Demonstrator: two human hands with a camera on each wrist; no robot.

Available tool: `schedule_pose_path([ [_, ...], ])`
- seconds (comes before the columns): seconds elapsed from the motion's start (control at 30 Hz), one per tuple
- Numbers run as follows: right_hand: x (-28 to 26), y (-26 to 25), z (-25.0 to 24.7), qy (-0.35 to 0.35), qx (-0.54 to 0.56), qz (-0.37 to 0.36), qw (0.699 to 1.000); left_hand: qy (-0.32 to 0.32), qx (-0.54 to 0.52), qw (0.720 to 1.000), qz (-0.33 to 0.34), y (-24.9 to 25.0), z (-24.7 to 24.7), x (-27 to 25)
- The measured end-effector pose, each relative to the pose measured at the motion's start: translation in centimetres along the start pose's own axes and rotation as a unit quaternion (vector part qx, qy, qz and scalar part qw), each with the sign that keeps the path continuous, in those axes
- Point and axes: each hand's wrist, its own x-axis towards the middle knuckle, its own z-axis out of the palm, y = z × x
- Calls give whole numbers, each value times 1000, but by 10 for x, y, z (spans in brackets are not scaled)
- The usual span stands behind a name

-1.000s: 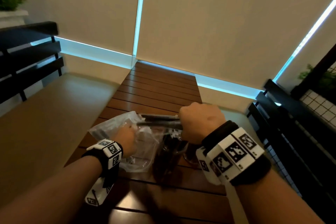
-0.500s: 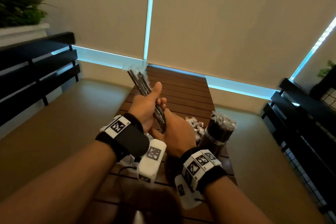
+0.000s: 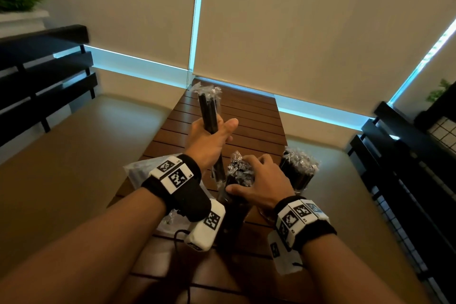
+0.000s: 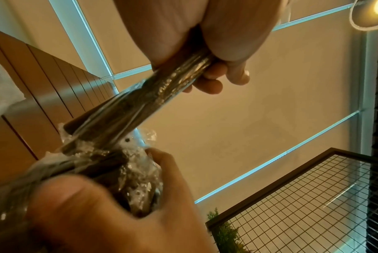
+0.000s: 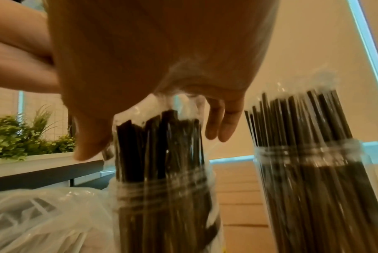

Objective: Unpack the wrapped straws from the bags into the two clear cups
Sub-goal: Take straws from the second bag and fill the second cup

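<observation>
Slatted wooden table (image 3: 249,116) running from bottom centre toward the blinds at the top of the head view. Clear plastic bag (image 5: 38,217) crumpled in the lower left of the right wrist view, just beside the near cup; in the head view only an edge visible left of the left wrist. Two clear cups standing upright on the table, both packed with black wrapped straws: near cup (image 5: 164,196) at frame centre, far cup (image 5: 313,171) at right, close together but apart. Left hand (image 3: 209,140) in the centre of the head view, fingers and thumb curled round a small bundle of wrapped straws (image 3: 208,116), held nearly upright, wrapper tips toward the top of the frame, lower ends just above the near cup's straws. Right hand (image 3: 259,180) lower centre-right, laid over the tops of the straws in the near cup (image 3: 238,170), fingers spread and loosely bent, thumb against the left side of that bunch; grip versus mere steadying not clear from any view. Far cup's straws (image 3: 299,168) right of the right hand, untouched.
</observation>
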Motion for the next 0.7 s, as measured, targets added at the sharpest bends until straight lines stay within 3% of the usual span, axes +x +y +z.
schedule_pose_path([
  [0.1, -2, 5, 17, -7, 93, -19, 995, -7, -11, 1000, 1, -1, 6, 1],
  [0.2, -1, 10, 31, 50, 175, -22, 983, -14, -10, 1000, 5, -4, 9, 3],
  [0.3, 0, 7, 36, 111, 176, -5, 978, -2, -20, 1000, -17, -12, 11, 6],
  [0.43, 1, 1, 40, 138, 146, 2, 980, 30, -50, 998, -35, -22, 15, 12],
  [0.53, 1, -2, 46, 140, 144, 17, 979, 32, -43, 998, -25, -26, 22, 15],
  [0.7, 0, 8, 53, 99, 257, -13, 961, 31, -30, 999, -11, -29, 26, 22],
])
